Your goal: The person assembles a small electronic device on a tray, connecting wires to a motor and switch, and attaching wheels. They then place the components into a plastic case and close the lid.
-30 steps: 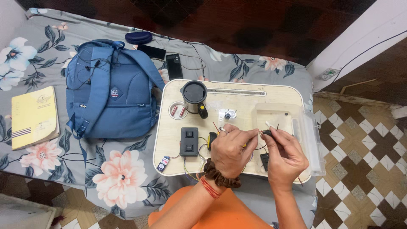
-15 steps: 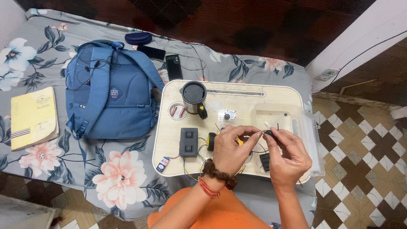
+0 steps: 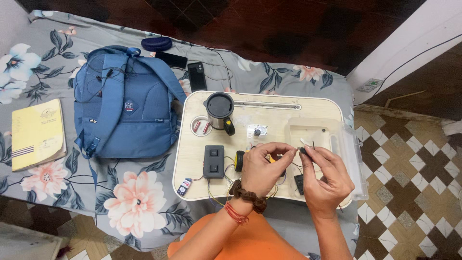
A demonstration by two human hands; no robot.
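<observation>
Both hands have come closer together since the earlier frame, and the fingertips now almost meet above the pale wooden lap tray. The left hand pinches a thin wire between thumb and forefinger, with a narrow grip. The right hand holds a small dark component in a tight pinch, just at 3 o'clock from the left fingertips. I think they are held high over the tray so that the loose wires hang free and the small parts stay in clear sight.

On the tray, a black two-button switch box lies at 9 o'clock from the left hand, and a steel mug with black lid stands at 11 o'clock. A clear plastic box sits at the tray's right edge, near the right hand. Far at 9 o'clock, a blue fabric backpack and a yellow notebook rest on the grey flowered bedsheet.
</observation>
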